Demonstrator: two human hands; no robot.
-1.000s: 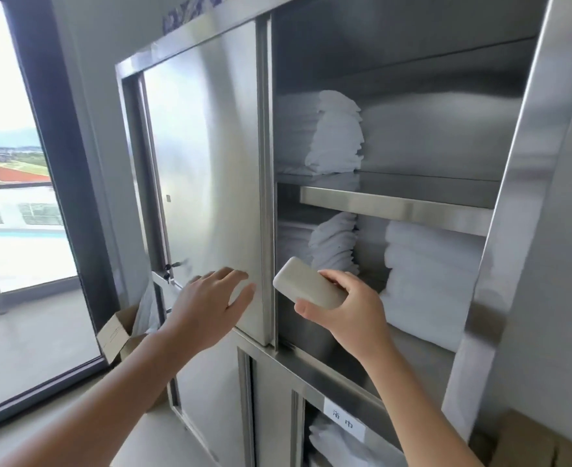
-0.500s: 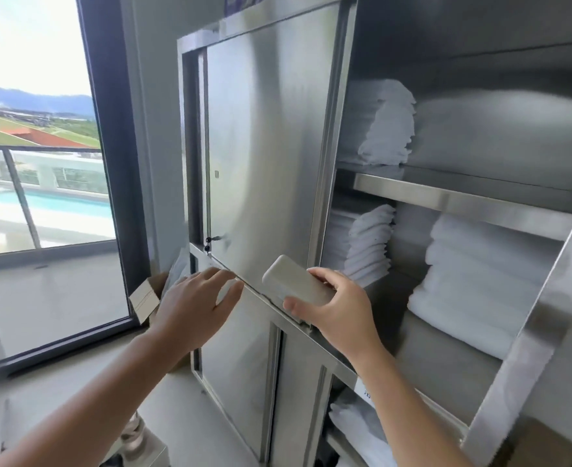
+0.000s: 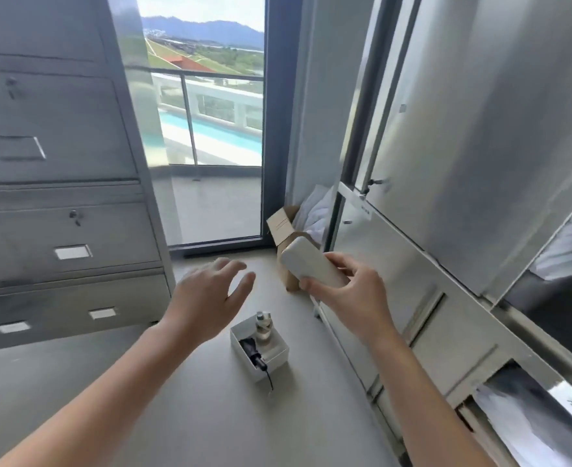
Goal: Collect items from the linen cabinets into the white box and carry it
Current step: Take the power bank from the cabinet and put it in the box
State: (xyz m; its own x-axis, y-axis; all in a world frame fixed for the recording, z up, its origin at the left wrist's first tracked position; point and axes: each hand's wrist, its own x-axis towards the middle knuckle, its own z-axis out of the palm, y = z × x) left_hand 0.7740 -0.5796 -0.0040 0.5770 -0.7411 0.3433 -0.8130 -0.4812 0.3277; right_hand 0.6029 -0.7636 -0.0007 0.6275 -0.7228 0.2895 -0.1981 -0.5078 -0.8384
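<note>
Head view: the right hand [image 3: 352, 294] is gripping a pale block [image 3: 308, 264] by its near end, thumb on one side and fingers curled round the other, so most of the block is sticking out up and to the left. The left hand [image 3: 210, 298] is hovering with its fingers spread and loose, holding nothing, apart from the right one. Both are hanging above the floor [image 3: 143, 382], where the white box [image 3: 275, 363] is sitting near the steel cabinet [image 3: 480, 163]. A bottle [image 3: 263, 326] is standing upright in the box and a black corded item [image 3: 254, 353] is lying beside it, its cord trailing over the rim. A brown carton [image 3: 284, 227] is standing behind the block, by the window.

The block is looking stiff, smooth and round-edged, and probably light, since a one-ended grip is carrying it; that smoothness may be making it slippery, so pinching across its narrow sides seems safest. The box is looking thin-walled and light. Lifting it by two opposite walls, or from under the base, should be keeping the bottle from tipping.
</note>
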